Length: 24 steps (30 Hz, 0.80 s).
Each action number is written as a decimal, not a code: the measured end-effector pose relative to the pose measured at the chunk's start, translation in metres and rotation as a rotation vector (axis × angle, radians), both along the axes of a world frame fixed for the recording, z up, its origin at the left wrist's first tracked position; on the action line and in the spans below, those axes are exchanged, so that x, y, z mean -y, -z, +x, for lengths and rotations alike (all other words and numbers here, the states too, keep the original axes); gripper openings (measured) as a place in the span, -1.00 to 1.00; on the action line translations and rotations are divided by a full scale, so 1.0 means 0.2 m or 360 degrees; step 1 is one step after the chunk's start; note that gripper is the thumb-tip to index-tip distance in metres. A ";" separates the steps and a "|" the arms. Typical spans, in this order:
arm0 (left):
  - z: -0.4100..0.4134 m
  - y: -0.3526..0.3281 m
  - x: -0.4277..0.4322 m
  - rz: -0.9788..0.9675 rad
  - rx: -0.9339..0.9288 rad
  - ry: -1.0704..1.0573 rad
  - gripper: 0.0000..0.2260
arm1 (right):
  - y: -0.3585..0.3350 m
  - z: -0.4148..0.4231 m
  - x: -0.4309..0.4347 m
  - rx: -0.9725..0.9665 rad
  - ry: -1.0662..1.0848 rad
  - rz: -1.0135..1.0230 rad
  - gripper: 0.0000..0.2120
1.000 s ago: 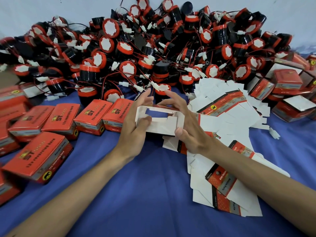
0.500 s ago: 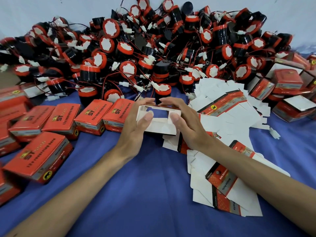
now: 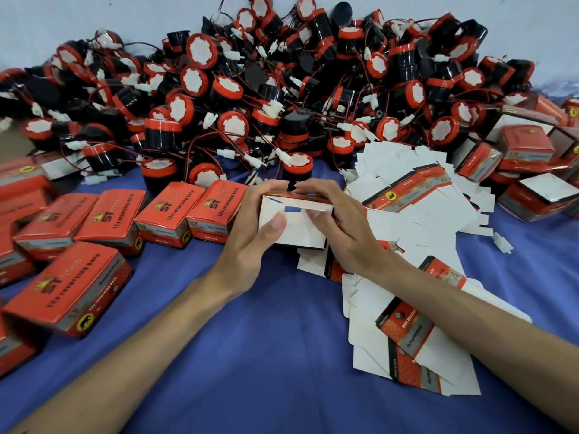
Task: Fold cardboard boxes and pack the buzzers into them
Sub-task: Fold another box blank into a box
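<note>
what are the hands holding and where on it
One partly folded cardboard box: left hand grips its left end, right hand its right end, fingers over the top edge, thumbs on the white flaps.

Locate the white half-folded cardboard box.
In the head view, the white half-folded cardboard box is at centre, gripped between the left hand and right hand, right of the row of closed red boxes, below the pile of black-and-red buzzers.

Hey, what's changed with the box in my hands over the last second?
The white end flaps of the small red-and-white cardboard box folded inward, and the wide opening shrank to a small gap. The left hand and right hand keep gripping it, with the thumbs now pressing the flaps down. The heap of black-and-red buzzers, the closed red boxes and the flat cardboard blanks stayed put.
</note>
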State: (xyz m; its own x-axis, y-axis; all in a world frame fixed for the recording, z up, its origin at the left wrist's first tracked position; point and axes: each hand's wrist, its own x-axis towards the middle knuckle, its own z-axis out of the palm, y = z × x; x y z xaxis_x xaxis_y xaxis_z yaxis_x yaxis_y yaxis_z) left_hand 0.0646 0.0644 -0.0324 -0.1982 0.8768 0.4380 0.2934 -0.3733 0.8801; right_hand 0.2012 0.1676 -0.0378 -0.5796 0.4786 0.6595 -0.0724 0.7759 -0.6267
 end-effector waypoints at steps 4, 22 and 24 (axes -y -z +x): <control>-0.01 0.00 -0.01 -0.0016 0.0047 -0.0033 -0.63 | 0.00 0.00 0.00 0.0014 -0.0021 0.0042 -0.68; 0.00 0.01 -0.03 0.0064 0.0008 -0.0133 -0.80 | -0.02 0.00 0.00 -0.0004 -0.0138 0.0064 -0.30; 0.00 0.01 -0.03 0.0062 -0.0036 -0.0129 -0.80 | -0.03 0.00 0.00 0.0004 -0.0111 0.0016 -0.32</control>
